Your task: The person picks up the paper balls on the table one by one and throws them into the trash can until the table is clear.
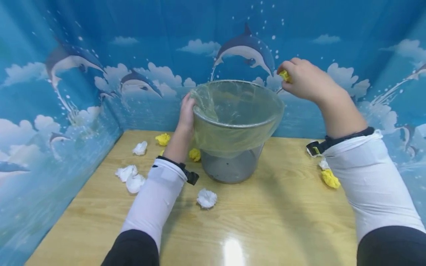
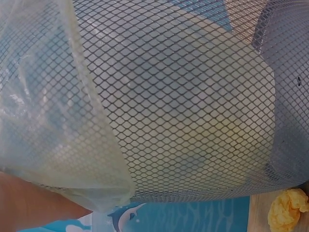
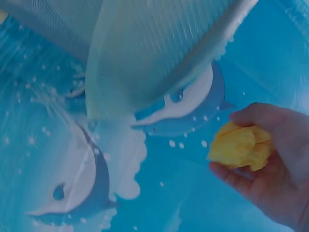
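A grey wire-mesh wastebasket (image 1: 229, 169) stands on the table, its rim lined with a translucent yellowish bag (image 1: 229, 142) folded down over the outside. At the rim's left side, my left hand (image 1: 187, 114) grips the edge through the bag; the left wrist view shows part of that hand against the bag (image 2: 63, 159) and the mesh (image 2: 193, 106). My right hand (image 1: 307, 79) is raised beyond the right side of the rim. Between its thumb and fingers it pinches a crumpled yellow paper ball (image 3: 241, 146), apart from the basket.
White crumpled papers (image 1: 134, 183) and yellow ones (image 1: 163, 139) lie left of the basket. One white ball (image 1: 206, 198) is in front of it. Under my right forearm lie a yellow ball (image 1: 330, 178) and white pieces (image 1: 324, 164). A dolphin-print curtain (image 1: 159, 33) surrounds the wooden table (image 1: 266, 221).
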The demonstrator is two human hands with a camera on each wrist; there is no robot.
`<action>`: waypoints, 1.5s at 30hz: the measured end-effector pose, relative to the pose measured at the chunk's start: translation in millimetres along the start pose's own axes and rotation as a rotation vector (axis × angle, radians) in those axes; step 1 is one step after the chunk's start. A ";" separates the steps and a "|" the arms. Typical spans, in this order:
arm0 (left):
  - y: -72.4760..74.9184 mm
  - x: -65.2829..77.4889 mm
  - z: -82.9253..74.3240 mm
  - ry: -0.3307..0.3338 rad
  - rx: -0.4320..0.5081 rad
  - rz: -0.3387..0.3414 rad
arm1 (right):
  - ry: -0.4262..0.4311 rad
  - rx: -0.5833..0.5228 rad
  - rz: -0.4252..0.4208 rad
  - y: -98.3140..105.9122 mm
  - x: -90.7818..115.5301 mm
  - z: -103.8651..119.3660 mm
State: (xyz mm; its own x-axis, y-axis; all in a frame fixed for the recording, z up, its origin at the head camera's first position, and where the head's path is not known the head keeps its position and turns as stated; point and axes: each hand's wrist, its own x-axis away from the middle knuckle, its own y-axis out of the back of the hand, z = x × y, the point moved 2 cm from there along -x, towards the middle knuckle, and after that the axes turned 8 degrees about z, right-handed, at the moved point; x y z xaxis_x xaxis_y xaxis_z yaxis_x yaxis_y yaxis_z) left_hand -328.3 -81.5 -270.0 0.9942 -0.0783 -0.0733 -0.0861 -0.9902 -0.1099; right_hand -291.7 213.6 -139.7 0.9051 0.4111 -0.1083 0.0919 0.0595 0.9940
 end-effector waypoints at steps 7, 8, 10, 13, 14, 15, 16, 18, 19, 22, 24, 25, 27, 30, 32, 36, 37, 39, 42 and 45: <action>-0.5 -0.2 -0.1 -0.009 0.009 -0.002 | 0.140 -0.052 -0.100 -9.6 -9.1 19.6; -1.4 -0.2 0.1 -0.009 0.014 0.002 | 0.157 -0.054 -0.110 -10.4 -9.1 21.7; -3.2 -0.9 0.2 -0.011 0.020 0.007 | 0.189 -0.058 -0.129 -11.0 -9.7 25.9; -4.9 -3.1 -1.4 -0.018 0.033 0.003 | 0.250 -0.061 -0.163 -11.0 -12.3 33.3; -5.2 -3.7 -2.2 -0.020 0.035 0.001 | 0.267 -0.061 -0.169 -11.0 -13.5 35.9; -5.4 -4.3 -2.8 -0.021 0.037 -0.001 | 0.278 -0.064 -0.171 -10.9 -14.8 38.3; -5.5 -4.7 -3.5 -0.020 0.039 -0.002 | 0.288 -0.065 -0.171 -11.0 -16.0 40.6; -5.6 -5.1 -4.3 -0.015 0.036 0.000 | 0.297 -0.065 -0.165 -11.7 -17.9 45.0; -5.7 -5.0 -4.7 -0.010 0.034 -0.001 | 0.299 -0.067 -0.161 -12.2 -18.9 46.9; -5.1 -4.2 -5.5 0.001 0.028 -0.005 | 0.303 -0.083 -0.144 -13.6 -22.1 53.1; -4.5 -3.8 -6.0 0.004 0.029 -0.013 | 0.310 -0.100 -0.133 -14.1 -24.5 57.5; -4.2 -3.7 -6.2 0.004 0.030 -0.018 | 0.314 -0.107 -0.128 -14.6 -26.2 59.2; -4.0 -4.0 -6.5 0.000 0.031 -0.023 | 0.324 -0.117 -0.121 -15.3 -29.5 62.5; -4.8 -4.7 -6.0 -0.009 0.036 -0.025 | 0.330 -0.118 -0.110 -17.7 -34.8 64.9; -5.3 -5.1 -5.3 -0.019 0.038 -0.021 | 0.331 -0.125 -0.093 -20.0 -38.1 66.3; -3.5 -4.0 -1.9 -0.011 0.039 -0.027 | 0.329 -0.144 -0.039 -26.3 -43.4 69.7; -2.7 -3.5 -1.1 -0.006 0.037 -0.032 | 0.330 -0.146 -0.027 -28.1 -44.5 70.6; -1.0 -2.4 0.6 0.005 0.034 -0.038 | 0.326 -0.149 -0.009 -30.9 -45.9 71.5; -0.4 -2.0 1.3 0.003 0.035 -0.034 | 0.305 -0.138 0.002 -32.7 -46.2 71.2; -2.1 -2.0 0.4 -0.006 0.037 -0.022 | 0.285 -0.119 -0.001 -32.3 -45.4 69.0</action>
State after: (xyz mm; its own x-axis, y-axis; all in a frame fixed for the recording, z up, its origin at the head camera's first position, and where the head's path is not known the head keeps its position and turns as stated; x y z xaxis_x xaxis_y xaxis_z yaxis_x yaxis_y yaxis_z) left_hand -330.2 -79.2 -270.0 0.9955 -0.0558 -0.0760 -0.0666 -0.9867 -0.1484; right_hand -307.2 130.3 -165.8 0.7509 0.6482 -0.1264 0.0285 0.1594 0.9868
